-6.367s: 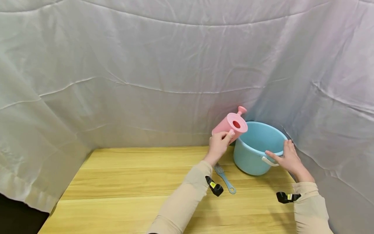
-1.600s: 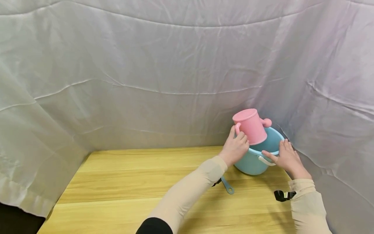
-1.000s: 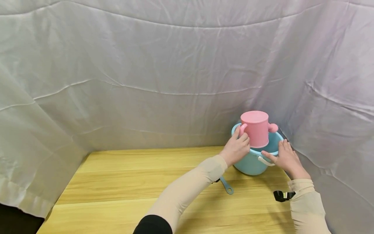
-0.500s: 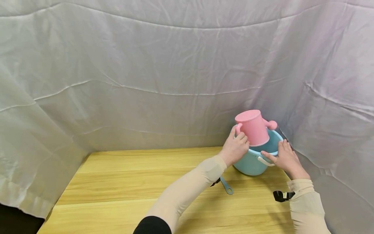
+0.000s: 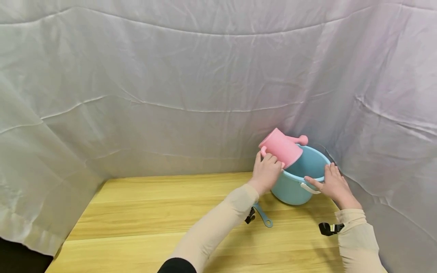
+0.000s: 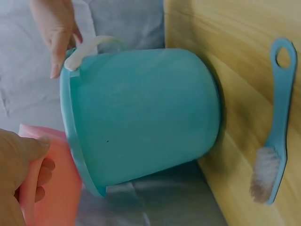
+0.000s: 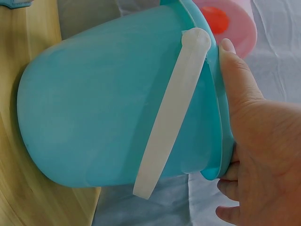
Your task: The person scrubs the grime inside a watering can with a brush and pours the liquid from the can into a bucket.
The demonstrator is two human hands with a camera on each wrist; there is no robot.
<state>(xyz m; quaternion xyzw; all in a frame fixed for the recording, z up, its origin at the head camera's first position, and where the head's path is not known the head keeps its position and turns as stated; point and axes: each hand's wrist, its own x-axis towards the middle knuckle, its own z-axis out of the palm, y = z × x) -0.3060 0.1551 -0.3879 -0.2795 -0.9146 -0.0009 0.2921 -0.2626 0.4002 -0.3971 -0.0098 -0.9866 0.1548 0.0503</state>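
My left hand (image 5: 268, 172) grips the handle of a pink watering can (image 5: 281, 148). The can is tipped over the left rim of a light blue bucket (image 5: 293, 189), its round-headed spout pointing right. Its top with the round orange-red hole shows beyond the rim in the right wrist view, where the can (image 7: 243, 40) is partly hidden. My right hand (image 5: 336, 185) holds the bucket's right rim, thumb near the white bail handle (image 5: 310, 188) and fingers farther back. Upright on the table, the bucket shows a bare inner wall in the head view.
A blue scrub brush (image 6: 281, 108) lies on the wooden table (image 5: 146, 212) left of the bucket, its bristles covered by my left arm in the head view. Grey cloth curtains (image 5: 191, 144) hang close behind the bucket and at its right.
The can came over the bucket from the left and was turned bottom up. In the last half second it swung back left and lower, less steeply inverted. The right hand stays on the rim.
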